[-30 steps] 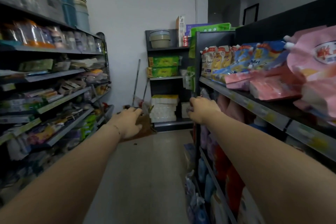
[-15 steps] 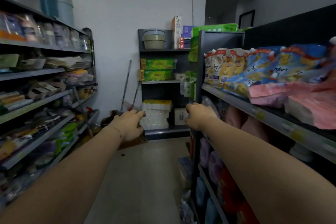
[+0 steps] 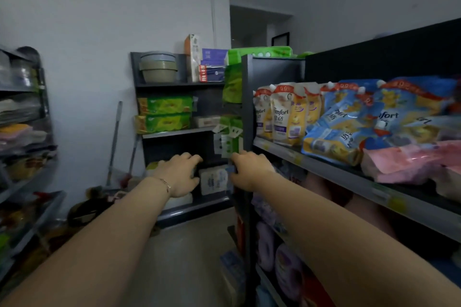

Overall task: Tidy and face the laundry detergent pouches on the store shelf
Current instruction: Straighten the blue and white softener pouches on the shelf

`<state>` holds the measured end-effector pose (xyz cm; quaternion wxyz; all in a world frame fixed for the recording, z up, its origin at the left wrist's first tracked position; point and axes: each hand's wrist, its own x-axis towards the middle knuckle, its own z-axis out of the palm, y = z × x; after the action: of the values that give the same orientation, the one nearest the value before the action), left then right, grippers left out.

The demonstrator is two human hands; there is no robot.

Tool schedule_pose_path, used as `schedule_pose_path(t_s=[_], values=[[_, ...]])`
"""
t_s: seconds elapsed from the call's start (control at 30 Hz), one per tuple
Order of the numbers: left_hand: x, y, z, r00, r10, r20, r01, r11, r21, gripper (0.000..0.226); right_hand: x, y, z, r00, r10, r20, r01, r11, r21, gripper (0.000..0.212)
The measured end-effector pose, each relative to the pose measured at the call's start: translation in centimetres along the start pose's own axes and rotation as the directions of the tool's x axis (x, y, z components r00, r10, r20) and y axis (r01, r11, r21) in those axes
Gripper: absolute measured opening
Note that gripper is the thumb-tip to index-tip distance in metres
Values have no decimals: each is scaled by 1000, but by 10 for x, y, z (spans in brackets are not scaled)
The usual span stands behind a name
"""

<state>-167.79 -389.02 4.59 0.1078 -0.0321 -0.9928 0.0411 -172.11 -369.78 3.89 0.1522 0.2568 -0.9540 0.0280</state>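
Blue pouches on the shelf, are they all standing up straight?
No, several blue pouches lie tipped over on the shelf, while the yellow pouches beside them stand upright.

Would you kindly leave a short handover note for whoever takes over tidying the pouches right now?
Left hand: out in the aisle, fingers relaxed, empty.
Right hand: beside the shelf, fingers curled; grip unclear.
On the shelf, yellow pouches stand upright, blue pouches lie toppled, pink pouches lie flat.
Neither hand touches a pouch.
Left to do: stand and face the blue and pink ones.
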Motion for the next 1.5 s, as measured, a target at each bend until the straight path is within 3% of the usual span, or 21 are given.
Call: schedule_pose_path(t_s=[0.4, 0.53, 0.8, 1.03, 1.23, 1.5], values=[[144, 84, 41, 947, 322, -22, -322, 941, -105, 56, 33, 129, 5, 961, 277, -20, -277, 948, -155, 37], [183, 118, 36, 910, 412, -39, -414, 904, -110, 53, 40, 169, -9, 934, 348, -77, -356, 917, -179, 28], [244, 188, 14, 834, 525, -172, -549, 822, -154, 53, 31, 242, -45, 866, 480, -138, -499, 839, -215, 30], [271, 234, 14, 752, 625, -211, -659, 725, -202, 53, 18, 264, -52, 810, 575, -112, -583, 770, -259, 27], [288, 253, 18, 732, 640, -236, -682, 694, -233, 49, 14, 263, -54, 778, 628, -32, -601, 727, -332, 29], [307, 265, 24, 660, 701, -271, -751, 625, -212, 49, -4, 283, -62, 640, 767, -51, -752, 612, -246, 25]])
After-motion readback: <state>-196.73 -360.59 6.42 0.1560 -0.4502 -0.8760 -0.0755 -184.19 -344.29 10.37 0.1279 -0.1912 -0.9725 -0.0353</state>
